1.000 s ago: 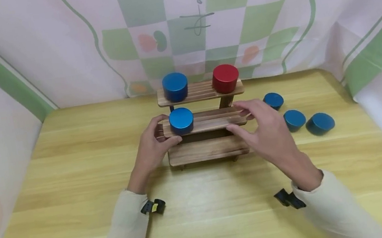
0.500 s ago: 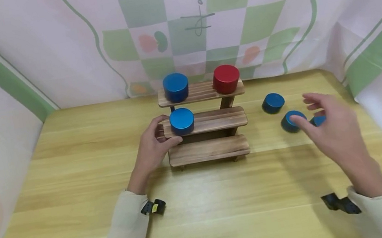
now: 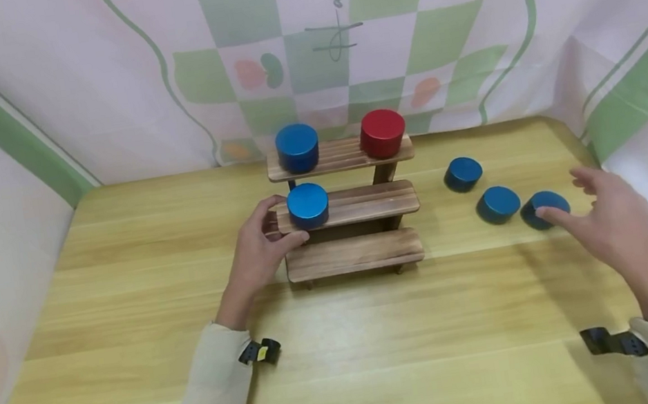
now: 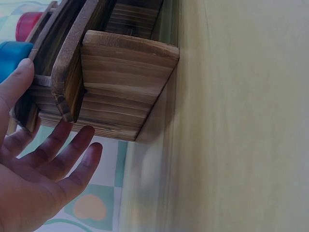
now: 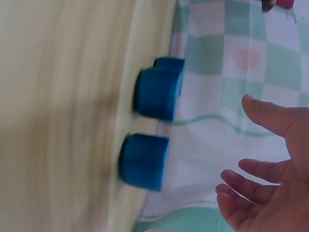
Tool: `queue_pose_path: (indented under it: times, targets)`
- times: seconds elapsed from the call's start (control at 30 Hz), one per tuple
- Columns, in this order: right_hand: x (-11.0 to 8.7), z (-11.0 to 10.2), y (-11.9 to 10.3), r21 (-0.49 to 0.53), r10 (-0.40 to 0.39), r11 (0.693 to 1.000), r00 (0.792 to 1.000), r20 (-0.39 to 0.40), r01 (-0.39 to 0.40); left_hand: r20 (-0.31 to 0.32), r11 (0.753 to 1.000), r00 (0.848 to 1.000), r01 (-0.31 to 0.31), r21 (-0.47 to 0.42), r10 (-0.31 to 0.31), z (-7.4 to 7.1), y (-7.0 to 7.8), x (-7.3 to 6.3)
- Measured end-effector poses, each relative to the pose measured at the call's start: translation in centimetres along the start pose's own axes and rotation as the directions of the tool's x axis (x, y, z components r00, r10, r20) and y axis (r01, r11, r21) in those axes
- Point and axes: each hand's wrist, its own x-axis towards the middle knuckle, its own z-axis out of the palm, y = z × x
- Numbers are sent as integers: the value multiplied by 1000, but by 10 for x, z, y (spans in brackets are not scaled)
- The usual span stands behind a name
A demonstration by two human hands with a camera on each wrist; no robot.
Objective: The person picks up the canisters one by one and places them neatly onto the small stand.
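A three-tier wooden stand point(image 3: 357, 253) stands mid-table. My left hand point(image 3: 253, 258) holds the left end of its middle shelf, thumb in front and fingers behind. In the left wrist view, the left thumb point(image 4: 21, 79) lies close to a blue cylinder point(image 4: 12, 58) on that shelf. Another blue cylinder point(image 3: 298, 148) and a red cylinder point(image 3: 383, 133) sit on the top shelf. On the right, my right hand point(image 3: 619, 224) is spread over the rightmost blue cylinder point(image 3: 542, 211), its thumb overlapping the top. The right wrist view shows a gap between those fingers and the cylinders.
Two more blue cylinders, one further back point(image 3: 463, 174) and one nearer point(image 3: 498, 204), stand on the wooden table point(image 3: 387, 374) between stand and right hand. A checked curtain point(image 3: 315, 57) hangs behind, with white cloth at both sides.
My right hand has left the right end of the stand and travelled right to the farthest-right blue cylinder. The left hand has stayed at the stand.
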Motion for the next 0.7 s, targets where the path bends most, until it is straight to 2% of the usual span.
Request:
queue_pose_path:
  times: [0.4,0.7]
  targets:
    - [8,13,34,15,69,997,994,89,-70,-10,1000,1000,-4,5,4,1,0,0]
    - [16,22,50,9,160,986,964,213,-166,-11,1000,1000,-2,8,2,1,-1,0]
